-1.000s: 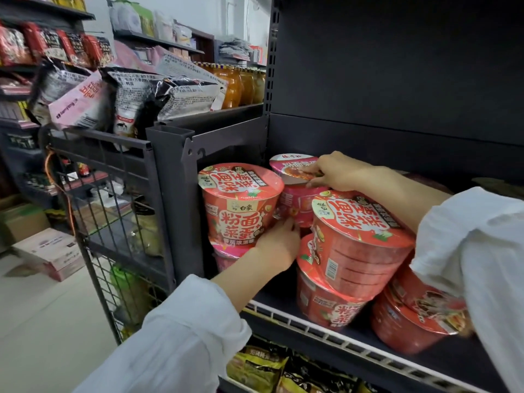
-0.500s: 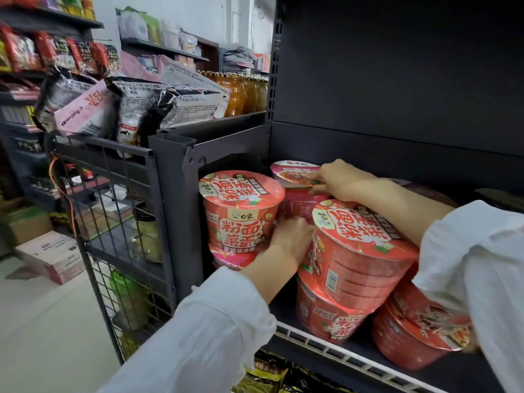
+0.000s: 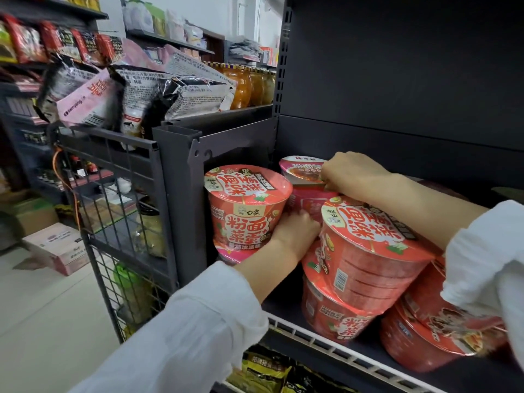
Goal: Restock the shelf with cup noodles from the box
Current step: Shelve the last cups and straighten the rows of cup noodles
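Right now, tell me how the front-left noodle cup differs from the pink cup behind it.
The front-left cup is orange-red with a red-lettered lid; the pink cup is pink, and its lid shows a food picture. The front-left cup stands near the shelf's edge, the pink cup further back. The right hand grips the pink cup's lid rim; the left hand reaches between the two. Both stand upright on lower cups.

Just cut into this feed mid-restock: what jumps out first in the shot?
The red cup noodles stacked two high on the dark shelf at centre right grab the eye, the near stack leaning. Both arms in white sleeves reach in: the left hand presses between the left red cup and the stack, while the right hand rests on a pink cup at the back.
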